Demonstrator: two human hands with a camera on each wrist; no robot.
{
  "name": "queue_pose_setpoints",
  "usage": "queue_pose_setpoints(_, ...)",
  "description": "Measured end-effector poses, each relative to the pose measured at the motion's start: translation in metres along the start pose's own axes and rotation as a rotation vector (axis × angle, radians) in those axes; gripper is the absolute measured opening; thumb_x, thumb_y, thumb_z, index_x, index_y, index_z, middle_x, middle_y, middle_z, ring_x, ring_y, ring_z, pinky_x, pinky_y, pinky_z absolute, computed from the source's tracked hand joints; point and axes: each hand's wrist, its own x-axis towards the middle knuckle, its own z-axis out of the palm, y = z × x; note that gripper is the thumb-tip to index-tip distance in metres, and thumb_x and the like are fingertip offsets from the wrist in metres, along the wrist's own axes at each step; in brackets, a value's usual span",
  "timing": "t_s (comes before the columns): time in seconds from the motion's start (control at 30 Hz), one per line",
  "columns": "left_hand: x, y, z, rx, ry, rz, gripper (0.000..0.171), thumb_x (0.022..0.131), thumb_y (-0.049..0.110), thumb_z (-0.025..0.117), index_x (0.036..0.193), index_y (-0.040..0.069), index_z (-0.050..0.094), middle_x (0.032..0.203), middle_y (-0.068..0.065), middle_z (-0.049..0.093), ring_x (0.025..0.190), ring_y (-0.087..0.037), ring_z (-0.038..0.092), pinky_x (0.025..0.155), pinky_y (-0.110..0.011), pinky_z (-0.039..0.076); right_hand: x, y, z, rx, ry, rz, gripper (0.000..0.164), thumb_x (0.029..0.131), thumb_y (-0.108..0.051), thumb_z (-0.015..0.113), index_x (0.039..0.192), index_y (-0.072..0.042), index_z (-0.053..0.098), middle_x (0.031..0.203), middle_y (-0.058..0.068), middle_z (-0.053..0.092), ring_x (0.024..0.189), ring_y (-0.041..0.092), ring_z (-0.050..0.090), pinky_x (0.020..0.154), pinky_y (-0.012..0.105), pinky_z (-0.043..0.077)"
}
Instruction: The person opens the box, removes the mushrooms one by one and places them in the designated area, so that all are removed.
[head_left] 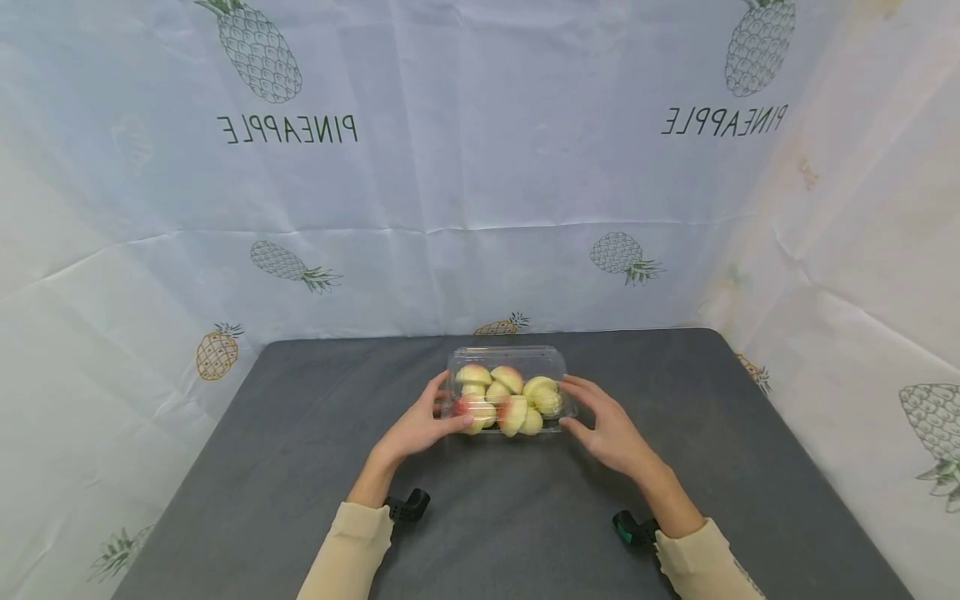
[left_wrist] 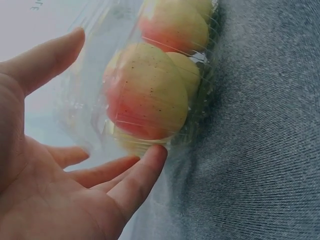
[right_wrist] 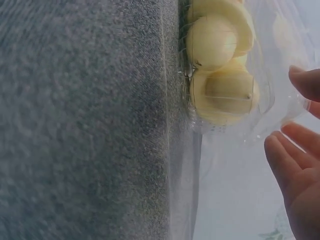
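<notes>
With fingers (left_wrist: 142, 175) parted, the person's left hand (head_left: 420, 425) and right hand (head_left: 618, 433) flank opposite ends of a clear plastic container (head_left: 525, 357) of pale fruit pieces (head_left: 513, 414) on the dark tabletop (head_left: 510, 533), near its far edge.

head: bright, diffuse | plastic box (head_left: 542, 360): glare | wrist views: dimmer, hazy

The fruit (head_left: 512, 414) is pale yellow-green blushed with red, dotted with dark specks in the left wrist view. The box (head_left: 532, 360) is clear. The worktop (head_left: 517, 517) is dark grey, finely flecked up close. The curtain (head_left: 487, 167) is bluish white, printed with grey-green pineapples (head_left: 262, 60), orange pineapples (head_left: 217, 356) and dark lettering (head_left: 288, 129). The 2 sleeves (head_left: 348, 542) are cream, the 2 wrist mounts (head_left: 408, 506) black.
</notes>
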Motion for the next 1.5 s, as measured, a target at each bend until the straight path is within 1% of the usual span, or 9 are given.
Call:
queue_pose_setpoints(0.2,0.001,-0.002,-0.001,0.008,0.004,-0.011,0.110,0.088,0.043,0.080,0.165,0.016,0.007,0.159,-0.021,0.033,0.141,-0.044,0.039,0.103,-0.061,0.043,0.003,-0.001,-0.003,0.005,0.017,-0.013,0.056,0.094,-0.011,0.075,0.145,-0.004,0.054,0.151,0.020,0.047,0.136,0.043,0.047,0.098,0.062,0.046)
queue_pose_setpoints(0.43,0.002,-0.004,0.001,-0.015,0.017,-0.007,0.108,0.088,0.038,0.081,0.165,0.017,0.007,0.158,-0.020,0.035,0.139,-0.043,0.042,0.099,-0.057,0.048,0.008,-0.002,-0.006,0.012,0.022,-0.003,0.054,0.094,-0.009,0.074,0.144,-0.003,0.055,0.149,0.019,0.049,0.134,0.042,0.050,0.098,0.059,0.049)
queue_pose_setpoints(0.7,0.006,-0.007,0.005,-0.005,0.021,-0.005,0.107,0.087,0.038,0.082,0.164,0.013,0.014,0.156,-0.024,0.036,0.137,-0.042,0.045,0.094,-0.053,0.052,0.012,-0.005,-0.009,0.053,0.036,-0.014,0.053,0.094,-0.007,0.074,0.143,-0.003,0.055,0.147,0.020,0.050,0.130,0.041,0.053,0.101,0.057,0.048)
queue_pose_setpoints(0.8,0.007,-0.007,0.006,-0.011,0.027,0.002,0.106,0.086,0.036,0.083,0.164,0.012,0.015,0.156,-0.025,0.037,0.136,-0.042,0.047,0.094,-0.053,0.053,0.014,-0.007,-0.011,0.060,0.040,-0.021,0.052,0.094,-0.006,0.073,0.143,-0.002,0.056,0.147,0.020,0.050,0.131,0.041,0.052,0.101,0.057,0.048)
queue_pose_setpoints(1.03,0.007,-0.008,0.007,-0.015,0.032,-0.010,0.106,0.084,0.036,0.085,0.163,0.012,0.017,0.153,-0.024,0.039,0.136,-0.042,0.047,0.098,-0.055,0.050,0.019,-0.011,-0.015,0.059,0.055,-0.024,0.051,0.094,-0.005,0.073,0.142,-0.002,0.057,0.146,0.020,0.051,0.130,0.041,0.054,0.101,0.057,0.048)
queue_pose_setpoints(1.3,0.006,-0.010,0.007,-0.025,0.025,0.013,0.102,0.085,0.031,0.086,0.160,0.010,0.021,0.152,-0.023,0.039,0.134,-0.042,0.047,0.099,-0.055,0.049,0.023,-0.014,-0.019,0.068,0.081,-0.036,0.046,0.095,-0.004,0.072,0.139,-0.002,0.059,0.143,0.019,0.054,0.126,0.041,0.056,0.099,0.057,0.049)
queue_pose_setpoints(1.5,0.005,-0.010,0.006,-0.025,0.024,0.029,0.100,0.085,0.030,0.085,0.159,0.009,0.022,0.152,-0.023,0.039,0.134,-0.042,0.047,0.101,-0.055,0.048,0.030,-0.017,-0.023,0.071,0.107,-0.074,0.044,0.095,-0.005,0.072,0.137,-0.001,0.061,0.141,0.018,0.056,0.125,0.039,0.057,0.099,0.054,0.050)
